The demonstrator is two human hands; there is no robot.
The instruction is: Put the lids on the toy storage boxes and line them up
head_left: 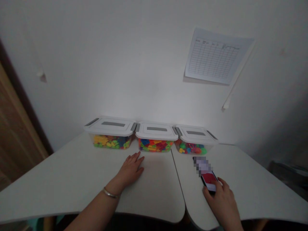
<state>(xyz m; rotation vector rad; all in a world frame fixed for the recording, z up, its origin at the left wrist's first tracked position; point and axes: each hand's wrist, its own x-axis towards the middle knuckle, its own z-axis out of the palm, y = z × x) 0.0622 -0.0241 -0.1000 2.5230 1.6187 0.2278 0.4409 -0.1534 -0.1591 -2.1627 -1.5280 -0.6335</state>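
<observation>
My left hand (131, 168) lies on the white table, palm down with its fingers stretched apart and nothing in it. A metal bangle (110, 193) circles that wrist. Over on the right, my right hand (222, 199) grips the lower end of a smartphone (209, 179), thumb on the left edge and fingers on the right. The phone's screen is lit, with a red area, and its upper part is blurred out. Whether the phone rests fully on the table I cannot tell.
Three lidded clear boxes stand along the wall: a left box (110, 126), a middle box (156, 131) and a right box (196, 134), holding colourful plastic pieces. A seam (178, 176) splits the tabletop (154, 189). A printed sheet (218, 57) hangs on the wall.
</observation>
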